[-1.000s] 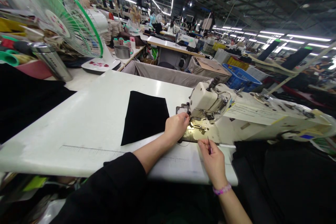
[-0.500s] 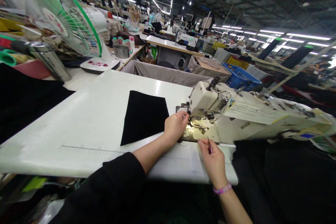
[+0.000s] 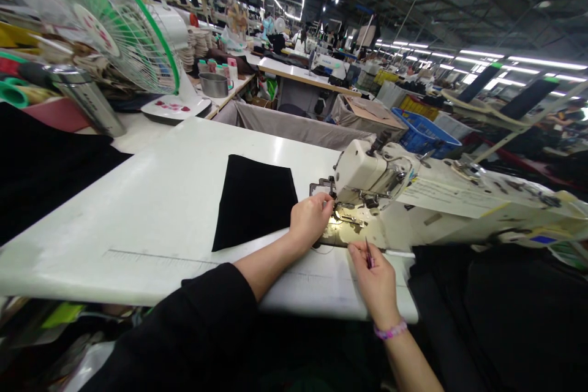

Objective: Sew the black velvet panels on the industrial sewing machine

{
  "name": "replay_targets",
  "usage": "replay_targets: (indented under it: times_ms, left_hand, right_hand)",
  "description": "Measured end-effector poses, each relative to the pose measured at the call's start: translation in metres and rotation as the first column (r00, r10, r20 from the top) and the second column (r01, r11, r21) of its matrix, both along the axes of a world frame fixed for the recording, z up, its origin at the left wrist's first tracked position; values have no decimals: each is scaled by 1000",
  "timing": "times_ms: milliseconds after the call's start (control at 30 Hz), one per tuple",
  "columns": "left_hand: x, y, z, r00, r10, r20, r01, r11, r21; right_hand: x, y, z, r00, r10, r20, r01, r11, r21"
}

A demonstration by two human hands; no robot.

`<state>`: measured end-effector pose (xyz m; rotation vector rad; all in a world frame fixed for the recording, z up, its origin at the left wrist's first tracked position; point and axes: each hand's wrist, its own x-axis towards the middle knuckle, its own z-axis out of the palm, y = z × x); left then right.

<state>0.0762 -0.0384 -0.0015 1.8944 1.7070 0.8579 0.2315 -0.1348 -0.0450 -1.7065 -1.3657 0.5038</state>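
A white sewing machine stands on a white table. My left hand is curled at the lit needle area, fingertips pinched at something I cannot make out under the machine head. My right hand rests on the table just in front of the machine and pinches a thin dark tool like tweezers, point up. A flat black fabric piece lies left of my left hand, touching its wrist side.
A green-rimmed fan and a steel flask stand at the back left. Black cloth is piled at the left edge, more black cloth at the right. A blue crate and other workstations lie beyond.
Both hands stay almost where they were; the view has shifted slightly. My left hand has edged a little closer to the needle.
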Motion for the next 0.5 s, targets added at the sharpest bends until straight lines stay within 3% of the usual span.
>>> replay_targets:
  times_ms: [500]
  left_hand:
    - [1,0,0,999,-8,-42,8,1000,6]
  right_hand:
    - [1,0,-3,1000,21,-22,-21,1000,3]
